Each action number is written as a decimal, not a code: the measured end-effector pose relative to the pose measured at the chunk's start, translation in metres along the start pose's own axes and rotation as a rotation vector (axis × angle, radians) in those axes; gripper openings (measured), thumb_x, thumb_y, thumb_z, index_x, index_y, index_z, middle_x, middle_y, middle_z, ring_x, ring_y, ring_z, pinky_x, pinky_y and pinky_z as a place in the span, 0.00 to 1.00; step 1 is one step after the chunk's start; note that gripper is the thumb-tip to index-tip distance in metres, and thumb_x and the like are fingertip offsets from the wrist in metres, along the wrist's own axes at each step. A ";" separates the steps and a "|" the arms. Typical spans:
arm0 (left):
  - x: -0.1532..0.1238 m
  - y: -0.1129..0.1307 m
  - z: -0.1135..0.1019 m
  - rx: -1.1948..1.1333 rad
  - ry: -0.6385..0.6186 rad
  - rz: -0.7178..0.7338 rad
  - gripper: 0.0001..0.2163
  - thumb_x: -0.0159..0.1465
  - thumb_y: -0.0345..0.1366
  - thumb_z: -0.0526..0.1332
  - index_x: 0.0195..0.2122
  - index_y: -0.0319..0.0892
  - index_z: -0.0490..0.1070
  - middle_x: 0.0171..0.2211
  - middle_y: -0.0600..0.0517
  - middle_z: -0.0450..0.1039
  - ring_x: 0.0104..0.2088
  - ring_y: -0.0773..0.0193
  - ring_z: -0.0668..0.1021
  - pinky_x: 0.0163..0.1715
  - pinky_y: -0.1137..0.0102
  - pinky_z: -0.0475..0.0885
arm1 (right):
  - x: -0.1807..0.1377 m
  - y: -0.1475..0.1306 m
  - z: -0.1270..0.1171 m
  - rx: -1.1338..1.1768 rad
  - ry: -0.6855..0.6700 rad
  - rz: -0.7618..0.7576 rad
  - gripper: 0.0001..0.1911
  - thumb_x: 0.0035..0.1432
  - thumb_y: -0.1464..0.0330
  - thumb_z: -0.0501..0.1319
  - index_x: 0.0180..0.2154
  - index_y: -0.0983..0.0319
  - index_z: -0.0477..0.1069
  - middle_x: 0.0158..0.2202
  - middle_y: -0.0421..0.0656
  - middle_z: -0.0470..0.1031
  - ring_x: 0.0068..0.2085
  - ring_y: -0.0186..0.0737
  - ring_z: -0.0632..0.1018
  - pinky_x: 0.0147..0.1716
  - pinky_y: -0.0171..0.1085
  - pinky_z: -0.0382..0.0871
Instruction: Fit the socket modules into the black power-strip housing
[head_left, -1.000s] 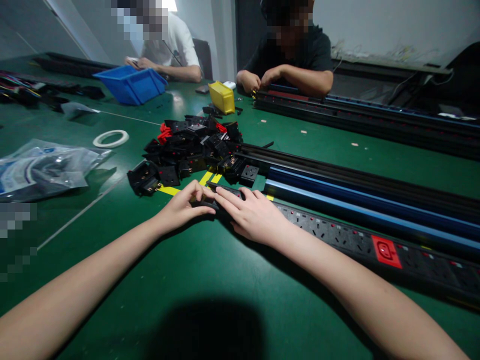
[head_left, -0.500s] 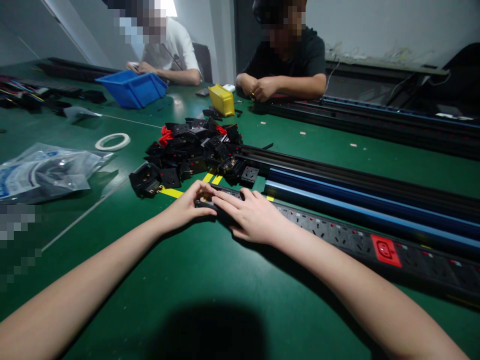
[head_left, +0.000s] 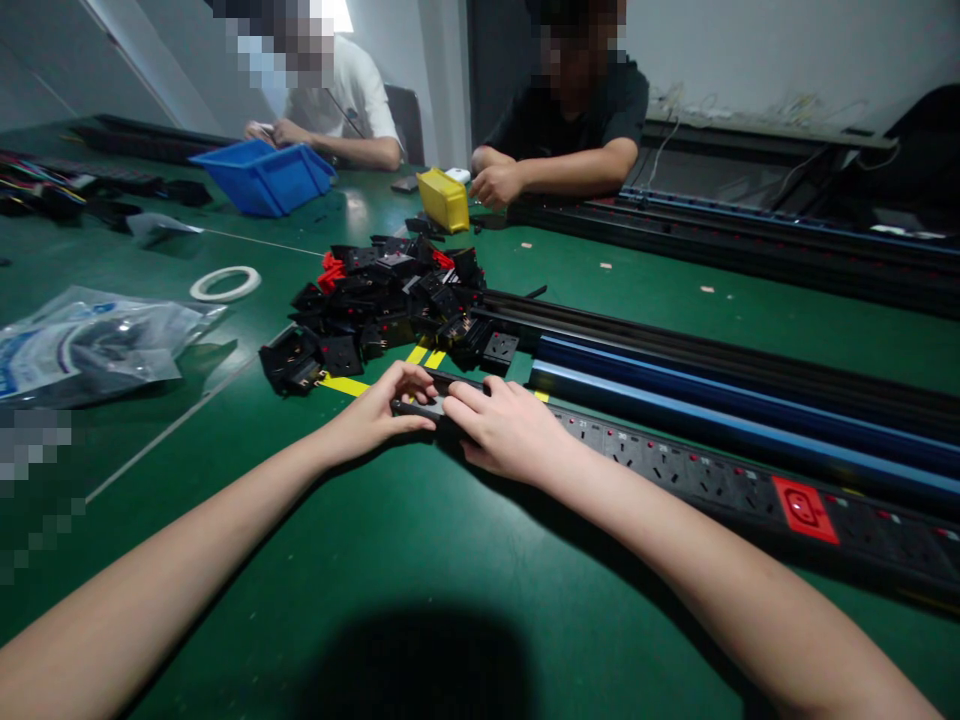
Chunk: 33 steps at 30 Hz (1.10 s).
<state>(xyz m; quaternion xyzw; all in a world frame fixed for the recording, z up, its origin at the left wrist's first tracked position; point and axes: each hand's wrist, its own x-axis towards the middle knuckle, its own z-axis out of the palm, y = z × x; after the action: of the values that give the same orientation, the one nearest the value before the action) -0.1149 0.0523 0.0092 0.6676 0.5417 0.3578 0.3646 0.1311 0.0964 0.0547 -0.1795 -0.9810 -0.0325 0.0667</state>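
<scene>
A long black power strip (head_left: 679, 470) with a row of sockets and one red socket (head_left: 805, 507) runs from my hands toward the right edge. My left hand (head_left: 386, 405) curls around the strip's left end, thumb on the near side and fingers on the far side. Just right of it, my right hand (head_left: 510, 425) lies over the strip with bent fingers on its top; its palm hides the sockets beneath. Between the two hands a bare grey stretch of the channel (head_left: 431, 404) shows. Beyond them lies a pile of black socket modules (head_left: 397, 290), a few of them red.
Blue-edged metal rails (head_left: 720, 405) lie behind the strip. A tape roll (head_left: 225, 284) and a plastic bag (head_left: 97, 340) are at left. Further back stand a blue bin (head_left: 262, 178) and a yellow bin (head_left: 444, 200). Two people sit across the table.
The row of sockets has slid right along the channel, the red one with it. My right hand has shifted slightly right, baring channel floor beside my left hand, which stays put.
</scene>
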 end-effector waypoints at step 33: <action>0.088 0.062 -0.014 0.759 -0.248 0.518 0.16 0.70 0.37 0.56 0.58 0.48 0.72 0.65 0.48 0.68 0.65 0.53 0.69 0.63 0.56 0.62 | -0.003 -0.002 0.004 -0.032 -0.002 0.017 0.15 0.70 0.64 0.54 0.45 0.67 0.75 0.41 0.52 0.78 0.47 0.54 0.75 0.42 0.47 0.68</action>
<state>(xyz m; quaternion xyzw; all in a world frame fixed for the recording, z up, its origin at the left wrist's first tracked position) -0.0844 0.1316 0.0773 0.9042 0.4024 0.1315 0.0559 0.1324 0.0937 0.0507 -0.1889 -0.9788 -0.0476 0.0631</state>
